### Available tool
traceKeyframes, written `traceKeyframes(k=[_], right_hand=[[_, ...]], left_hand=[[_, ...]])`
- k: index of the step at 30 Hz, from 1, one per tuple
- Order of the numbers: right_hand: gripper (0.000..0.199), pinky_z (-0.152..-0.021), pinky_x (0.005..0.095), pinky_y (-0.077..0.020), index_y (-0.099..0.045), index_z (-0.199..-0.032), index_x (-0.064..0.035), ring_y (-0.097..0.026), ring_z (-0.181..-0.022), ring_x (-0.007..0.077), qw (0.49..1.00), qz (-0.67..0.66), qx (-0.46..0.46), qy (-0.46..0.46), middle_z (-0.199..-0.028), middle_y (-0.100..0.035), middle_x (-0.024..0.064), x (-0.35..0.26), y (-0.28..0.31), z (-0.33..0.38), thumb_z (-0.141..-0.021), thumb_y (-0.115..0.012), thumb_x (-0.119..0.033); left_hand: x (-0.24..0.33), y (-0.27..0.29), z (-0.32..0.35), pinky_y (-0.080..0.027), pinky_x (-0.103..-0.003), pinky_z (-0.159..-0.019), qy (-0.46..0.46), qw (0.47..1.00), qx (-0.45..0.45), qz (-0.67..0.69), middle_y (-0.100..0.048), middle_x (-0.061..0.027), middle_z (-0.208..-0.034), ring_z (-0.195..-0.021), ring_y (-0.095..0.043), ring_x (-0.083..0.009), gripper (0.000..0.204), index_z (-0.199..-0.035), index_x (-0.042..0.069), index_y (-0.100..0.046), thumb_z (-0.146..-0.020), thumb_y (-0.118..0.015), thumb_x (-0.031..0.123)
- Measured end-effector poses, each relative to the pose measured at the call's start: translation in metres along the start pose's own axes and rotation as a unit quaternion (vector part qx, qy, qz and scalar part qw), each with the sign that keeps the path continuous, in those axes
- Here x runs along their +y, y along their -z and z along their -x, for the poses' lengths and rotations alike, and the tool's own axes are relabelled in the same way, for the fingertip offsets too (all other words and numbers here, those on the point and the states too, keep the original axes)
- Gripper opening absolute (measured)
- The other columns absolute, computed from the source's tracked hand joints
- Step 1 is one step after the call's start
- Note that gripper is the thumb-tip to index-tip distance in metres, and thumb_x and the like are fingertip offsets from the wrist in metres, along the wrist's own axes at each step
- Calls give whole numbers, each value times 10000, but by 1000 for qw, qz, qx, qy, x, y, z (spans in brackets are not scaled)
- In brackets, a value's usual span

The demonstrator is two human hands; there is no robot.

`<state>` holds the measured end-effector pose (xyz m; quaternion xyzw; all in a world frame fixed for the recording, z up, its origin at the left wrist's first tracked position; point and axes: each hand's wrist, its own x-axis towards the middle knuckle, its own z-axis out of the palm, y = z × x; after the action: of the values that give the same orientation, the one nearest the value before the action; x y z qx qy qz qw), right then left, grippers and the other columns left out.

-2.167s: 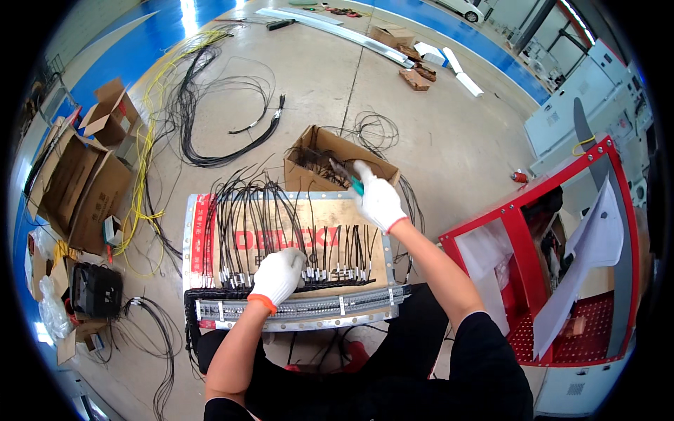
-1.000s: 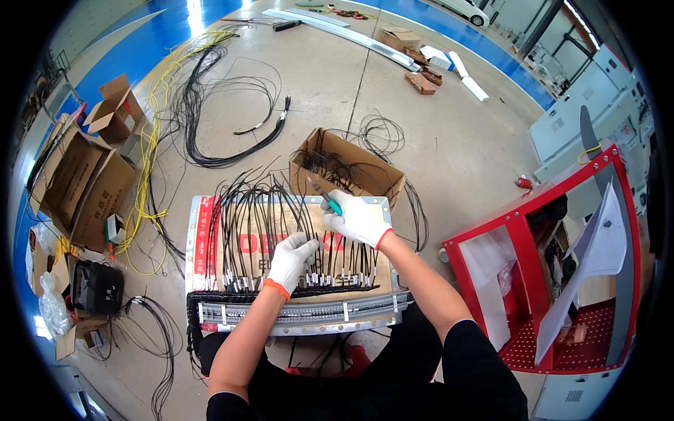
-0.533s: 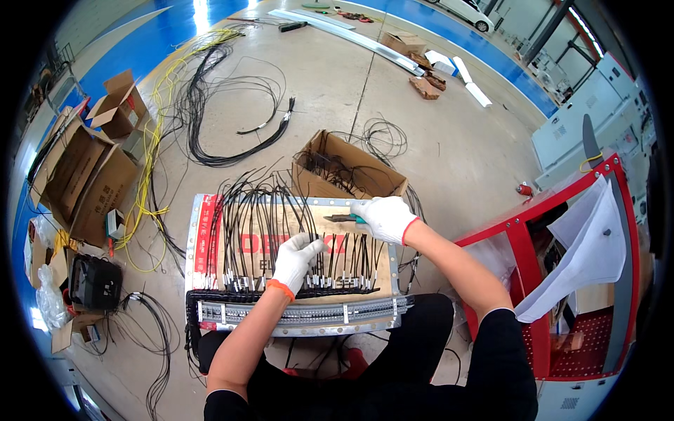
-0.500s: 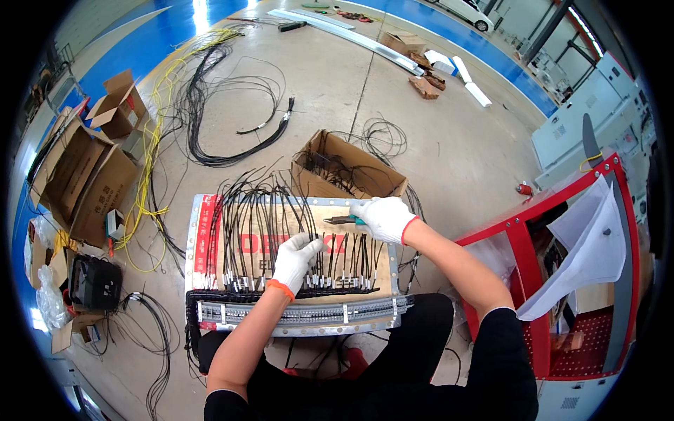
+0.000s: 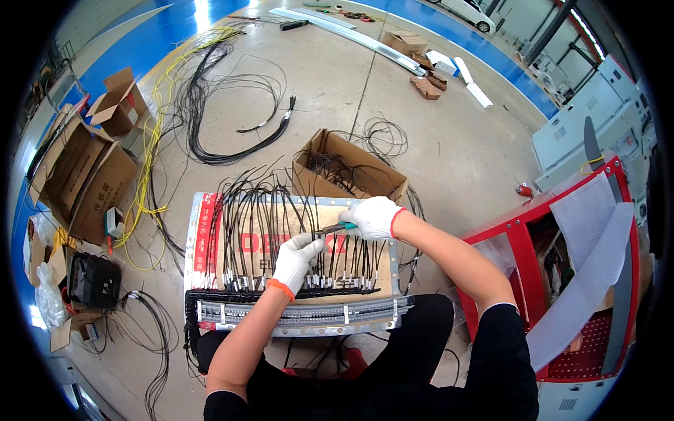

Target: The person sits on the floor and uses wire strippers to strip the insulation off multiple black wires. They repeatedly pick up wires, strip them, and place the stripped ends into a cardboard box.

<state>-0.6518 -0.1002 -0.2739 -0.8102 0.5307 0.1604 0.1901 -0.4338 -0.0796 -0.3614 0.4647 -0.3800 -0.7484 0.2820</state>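
Observation:
My left hand point(image 5: 298, 259), in a white glove with an orange cuff, is closed with thumb and fingertips pinched on a black wire in the row. In my right hand point(image 5: 373, 217), also gloved in white, is a pair of pliers point(image 5: 330, 229) with teal-and-black handles. Their jaws are at the wire just above my left fingertips; whether they are closed on it is too small to tell. Several black wires point(image 5: 261, 224) with white sleeves near their lower ends rise from a black bundle point(image 5: 330, 290). This lies along a metal-edged panel point(image 5: 390, 326) above a grey terminal strip point(image 5: 295, 313).
Beyond the panel stands a cardboard box point(image 5: 382, 181) of black wires. More black cable point(image 5: 210, 156) and yellow cable point(image 5: 146, 189) lie on the floor to the left, beside cardboard cartons point(image 5: 105, 186) and a black case point(image 5: 95, 281). A red-framed cabinet point(image 5: 523, 259) with white sheets stands right.
My right hand has moved left, bringing the pliers' jaws to the wire by my left fingers. My left hand stays almost in place. The white sheet on the red cabinet has swung downward.

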Motion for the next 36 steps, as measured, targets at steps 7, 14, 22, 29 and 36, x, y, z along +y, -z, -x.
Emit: traceKeyframes(k=[7,14,22,29,36], right_hand=[[300,-733,498,-533,-641,-1058,-107,-675,-866,397,1000,8,-2,8,-910,-692,197,1,-6,-10,-938,-604,-379],[268,-708,491,-538,-646,-1044,-110,-680,-840,390,999,12,23,31,-877,-696,182,5,-12,-14,-933,-610,-351],[263,-672,479,-543,-651,-1032,-103,-686,-810,379,998,39,18,47,-851,-695,163,7,-8,-17,-921,-628,-340],[296,-657,483,-547,-667,-991,-83,-687,-776,387,993,44,77,72,-810,-684,178,12,-17,-15,-904,-648,-365],[393,-727,459,-559,-686,-927,-53,-695,-854,353,986,77,150,7,-853,-698,168,2,-5,-8,-802,-734,-422]], left_hand=[[1,0,0,-347,-180,-486,1,1000,1,-14,-689,39,-786,-553,-451,-9,143,-996,58,-731,-946,-672,178],[2,-1,0,-323,-173,-452,16,1000,0,-23,-699,38,-819,-534,-425,-10,170,-1068,76,-731,-956,-666,186],[1,0,0,-354,-179,-497,7,999,-7,-42,-705,26,-839,-570,-456,-18,226,-1140,62,-715,-961,-656,186],[23,4,-4,-503,-240,-793,-91,989,22,-118,-646,-122,-1209,-967,-616,-117,547,-1347,-56,-556,-929,-694,270],[24,12,-12,-477,-316,-915,-260,931,55,-249,-646,-121,-1148,-1035,-625,-226,288,-1041,-33,-719,-911,-689,222]])
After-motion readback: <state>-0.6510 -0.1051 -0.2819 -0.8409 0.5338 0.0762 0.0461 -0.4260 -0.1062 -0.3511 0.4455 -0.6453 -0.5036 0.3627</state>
